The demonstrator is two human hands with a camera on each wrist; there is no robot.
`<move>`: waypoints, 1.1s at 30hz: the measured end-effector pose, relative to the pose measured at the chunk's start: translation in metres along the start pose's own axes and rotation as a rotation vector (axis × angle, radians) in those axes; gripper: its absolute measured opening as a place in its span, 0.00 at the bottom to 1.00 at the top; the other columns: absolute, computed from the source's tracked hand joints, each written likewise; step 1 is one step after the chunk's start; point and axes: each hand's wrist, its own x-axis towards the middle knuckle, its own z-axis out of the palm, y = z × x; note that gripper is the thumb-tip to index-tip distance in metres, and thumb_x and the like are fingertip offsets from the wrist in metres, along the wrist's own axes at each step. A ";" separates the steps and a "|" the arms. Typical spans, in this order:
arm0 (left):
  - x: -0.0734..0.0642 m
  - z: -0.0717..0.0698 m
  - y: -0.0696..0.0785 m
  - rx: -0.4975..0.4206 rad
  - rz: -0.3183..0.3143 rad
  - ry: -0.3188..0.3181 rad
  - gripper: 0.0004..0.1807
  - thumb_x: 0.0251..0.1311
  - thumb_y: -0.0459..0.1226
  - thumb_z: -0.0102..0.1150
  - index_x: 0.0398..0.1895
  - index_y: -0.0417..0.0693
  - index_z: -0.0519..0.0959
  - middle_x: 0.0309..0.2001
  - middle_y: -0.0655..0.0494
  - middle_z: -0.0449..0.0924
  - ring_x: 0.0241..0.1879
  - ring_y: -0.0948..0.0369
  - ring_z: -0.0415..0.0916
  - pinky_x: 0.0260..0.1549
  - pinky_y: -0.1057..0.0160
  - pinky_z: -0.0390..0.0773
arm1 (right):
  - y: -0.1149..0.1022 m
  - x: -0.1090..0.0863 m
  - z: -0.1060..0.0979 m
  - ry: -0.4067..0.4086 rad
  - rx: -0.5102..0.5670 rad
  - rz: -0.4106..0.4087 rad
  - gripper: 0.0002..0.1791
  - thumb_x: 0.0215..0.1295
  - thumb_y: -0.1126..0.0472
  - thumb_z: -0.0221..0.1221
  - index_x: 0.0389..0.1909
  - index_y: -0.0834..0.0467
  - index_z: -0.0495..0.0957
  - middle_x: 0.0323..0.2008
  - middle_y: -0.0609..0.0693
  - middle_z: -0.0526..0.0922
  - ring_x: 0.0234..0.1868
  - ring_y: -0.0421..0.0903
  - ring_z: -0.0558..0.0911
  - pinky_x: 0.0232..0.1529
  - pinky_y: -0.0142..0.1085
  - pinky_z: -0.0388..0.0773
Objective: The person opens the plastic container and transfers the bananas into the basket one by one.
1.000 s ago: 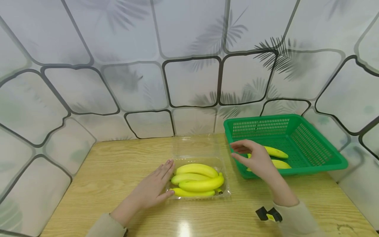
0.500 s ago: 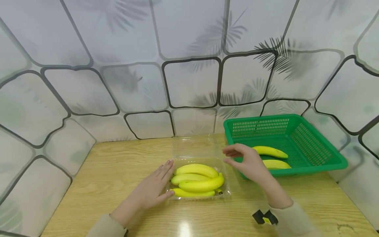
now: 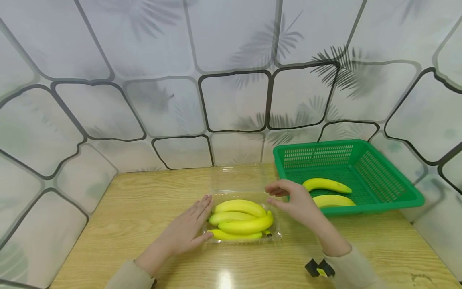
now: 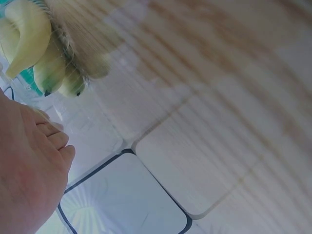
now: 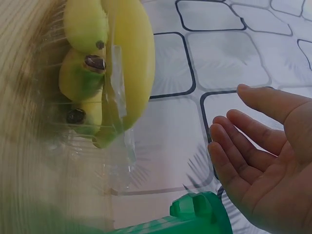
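A clear plastic clamshell box (image 3: 277, 233) with its lid (image 3: 238, 178) tipped back holds several bananas (image 3: 245, 225). Against the box's left side rests my left hand (image 3: 182, 230), its fingers straight. My right hand (image 3: 294, 200) hovers at the box's right side, thumb and fingers apart and slightly bent, with nothing between them. In the right wrist view that hand (image 5: 263, 156) shows a bare palm, and banana ends (image 5: 80, 73) press near the clear wall. The left wrist view has my left hand (image 4: 34, 170) below the banana tips (image 4: 48, 78).
A green plastic basket (image 3: 393, 172) stands at the right of the wooden table (image 3: 144, 200). Two bananas lie in it, a rear one (image 3: 328, 184) and a front one (image 3: 335, 200). A patterned wall (image 3: 234, 100) rises behind the table.
My right hand has moved left, away from over the basket's near left corner and toward the box, uncovering more of the two bananas there. The left hand has stayed in place.
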 end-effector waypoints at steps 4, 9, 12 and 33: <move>0.000 0.001 0.000 0.004 0.004 0.006 0.48 0.79 0.60 0.46 0.85 0.35 0.50 0.86 0.39 0.47 0.86 0.47 0.49 0.83 0.48 0.59 | 0.001 -0.001 0.005 -0.018 0.001 0.000 0.15 0.66 0.67 0.71 0.53 0.60 0.87 0.50 0.54 0.91 0.49 0.51 0.89 0.54 0.51 0.90; 0.000 0.000 0.001 0.002 0.003 0.004 0.48 0.79 0.60 0.47 0.85 0.35 0.49 0.86 0.39 0.47 0.85 0.46 0.49 0.83 0.49 0.58 | 0.003 -0.002 0.012 -0.044 0.018 -0.020 0.14 0.67 0.64 0.71 0.53 0.60 0.87 0.49 0.54 0.90 0.49 0.51 0.88 0.54 0.46 0.90; 0.000 0.000 0.001 0.006 -0.002 -0.003 0.48 0.79 0.60 0.47 0.85 0.35 0.49 0.86 0.39 0.47 0.85 0.47 0.49 0.83 0.49 0.57 | 0.004 -0.003 0.015 -0.055 0.036 -0.026 0.14 0.68 0.64 0.71 0.53 0.61 0.87 0.49 0.55 0.90 0.49 0.52 0.88 0.54 0.45 0.90; 0.000 -0.001 0.003 -0.008 -0.008 -0.002 0.48 0.79 0.59 0.48 0.85 0.35 0.50 0.86 0.39 0.47 0.85 0.46 0.49 0.83 0.48 0.58 | 0.003 -0.007 0.027 -0.125 -0.009 -0.029 0.15 0.68 0.61 0.71 0.53 0.61 0.86 0.49 0.53 0.90 0.48 0.50 0.88 0.53 0.41 0.90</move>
